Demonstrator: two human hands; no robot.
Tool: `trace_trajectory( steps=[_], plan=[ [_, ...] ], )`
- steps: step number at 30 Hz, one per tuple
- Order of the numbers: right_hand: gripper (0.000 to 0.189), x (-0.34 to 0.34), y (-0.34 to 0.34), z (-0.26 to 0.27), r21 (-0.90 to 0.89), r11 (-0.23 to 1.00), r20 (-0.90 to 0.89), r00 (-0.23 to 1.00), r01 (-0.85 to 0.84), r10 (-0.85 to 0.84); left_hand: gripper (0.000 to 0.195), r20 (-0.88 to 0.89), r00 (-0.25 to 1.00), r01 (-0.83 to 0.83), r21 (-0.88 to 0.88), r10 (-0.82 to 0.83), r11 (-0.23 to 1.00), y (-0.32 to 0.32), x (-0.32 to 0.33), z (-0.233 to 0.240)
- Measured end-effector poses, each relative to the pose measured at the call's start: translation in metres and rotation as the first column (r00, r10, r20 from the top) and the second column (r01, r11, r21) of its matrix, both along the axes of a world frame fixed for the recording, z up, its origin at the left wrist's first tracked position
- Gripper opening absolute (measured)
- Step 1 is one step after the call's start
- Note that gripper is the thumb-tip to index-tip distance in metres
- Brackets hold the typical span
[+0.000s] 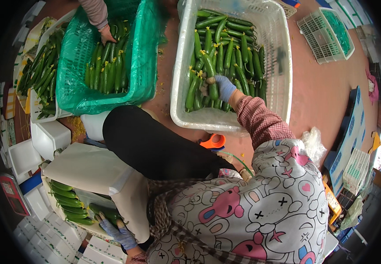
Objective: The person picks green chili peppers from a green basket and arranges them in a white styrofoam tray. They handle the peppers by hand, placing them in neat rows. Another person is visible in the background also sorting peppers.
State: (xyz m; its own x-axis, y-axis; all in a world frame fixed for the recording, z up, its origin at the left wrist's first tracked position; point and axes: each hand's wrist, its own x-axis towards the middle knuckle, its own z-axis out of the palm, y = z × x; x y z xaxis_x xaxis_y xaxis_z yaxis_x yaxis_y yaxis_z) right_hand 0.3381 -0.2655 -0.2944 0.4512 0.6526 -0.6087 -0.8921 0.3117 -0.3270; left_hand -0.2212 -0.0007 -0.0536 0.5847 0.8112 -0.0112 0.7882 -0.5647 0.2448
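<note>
My right hand (225,87), in a blue glove with bare-looking fingertips, grips a green cucumber (209,66) by its lower part. It is over a white plastic crate (230,123) lined with clear film and filled with cucumbers that bear yellow blossoms. At the lower left, my left hand (119,234), gloved the same way, rests its fingers on dark cucumbers (109,213) in a paper-lined box (78,168). Whether those fingers close around one is hard to see. Beside them lies a row of cucumbers (68,201) in the same box.
A co-worker's hand (107,34) reaches into a green-film-lined crate (108,104) of cucumbers. Another cucumber crate (46,115) stands left of it. An orange-handled tool (214,142) lies on the floor by my leg. White foam boxes (53,137) and a red scale (14,194) are at far left.
</note>
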Motion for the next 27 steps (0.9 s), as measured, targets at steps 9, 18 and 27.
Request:
trace_trajectory(
  steps=[9,18,27],
  plan=[
    [0.043,-0.015,0.005,0.069,0.573,0.783,0.126,0.971,-0.24,0.205,0.073,0.024,1.0,0.013,-0.101,-0.011,0.995,0.007,0.022,0.024],
    [0.061,-0.067,0.065,0.173,0.253,0.929,0.45,0.883,-0.271,0.135,0.055,0.162,0.972,0.186,-0.082,-0.171,0.979,0.005,0.108,0.088],
    [0.068,-0.137,0.126,0.266,0.001,0.954,0.751,0.631,-0.299,0.197,0.086,0.772,0.635,0.573,-0.488,0.02,0.658,-0.052,0.265,0.063]
  ],
)
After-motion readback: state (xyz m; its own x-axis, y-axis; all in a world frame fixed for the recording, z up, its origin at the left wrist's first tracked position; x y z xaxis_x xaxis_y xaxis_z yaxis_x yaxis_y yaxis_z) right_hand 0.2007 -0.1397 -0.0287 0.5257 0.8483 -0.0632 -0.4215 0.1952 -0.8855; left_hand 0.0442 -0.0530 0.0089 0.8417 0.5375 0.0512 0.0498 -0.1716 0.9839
